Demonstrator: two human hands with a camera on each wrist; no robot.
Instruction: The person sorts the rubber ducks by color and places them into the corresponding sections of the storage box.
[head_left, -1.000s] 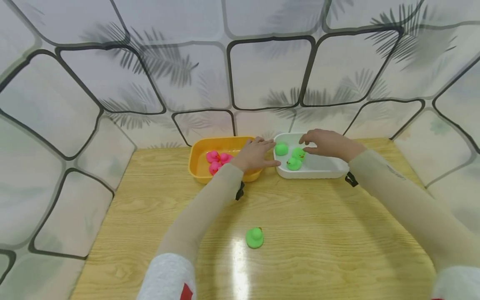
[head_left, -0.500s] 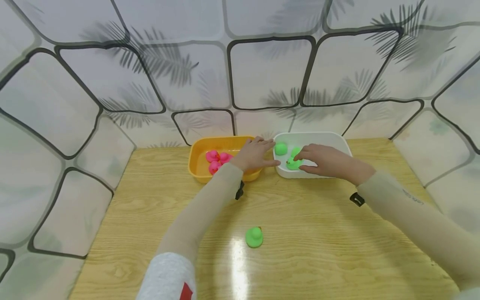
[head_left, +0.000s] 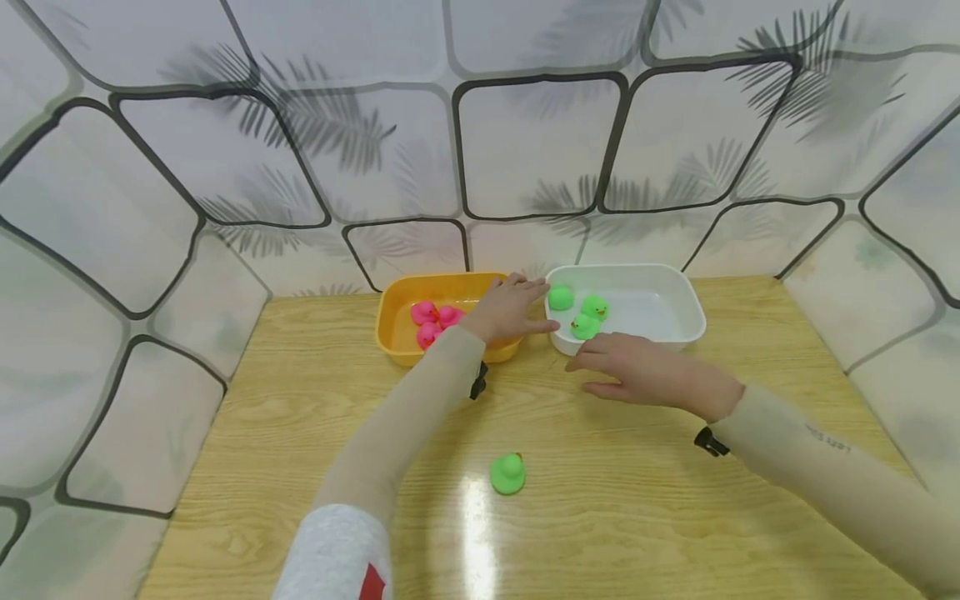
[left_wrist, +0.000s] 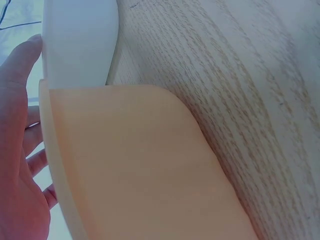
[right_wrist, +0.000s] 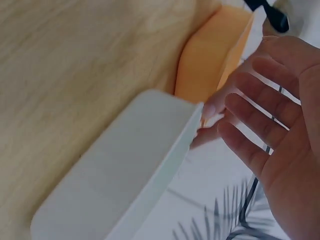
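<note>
My left hand [head_left: 508, 312] lies over the right end of the orange tub [head_left: 396, 357], fingers extended to the left rim of the white tub [head_left: 681, 310]. It holds nothing; whether it touches either rim I cannot tell. Just over the white tub's front edge is my right hand [head_left: 643, 372], empty, its fingers loosely extended. Inside the white tub are a plain-looking green duck [head_left: 560, 297] and two more green rubber ducks [head_left: 585, 326] side by side. Pink rubber ducks [head_left: 428, 335] sit in the orange tub, partly hidden by my left arm. One green rubber duck [head_left: 507, 473] stands alone on the table.
The wooden table [head_left: 300, 467] reaches a patterned wall covering [head_left: 540, 150] right behind both tubs. Side panels with the same pattern rise at left and right. The two tubs stand close together at the back.
My right hand has moved from above the white tub toward me, past its front edge, uncovering the green ducks. My left hand and the ducks stay in place.
</note>
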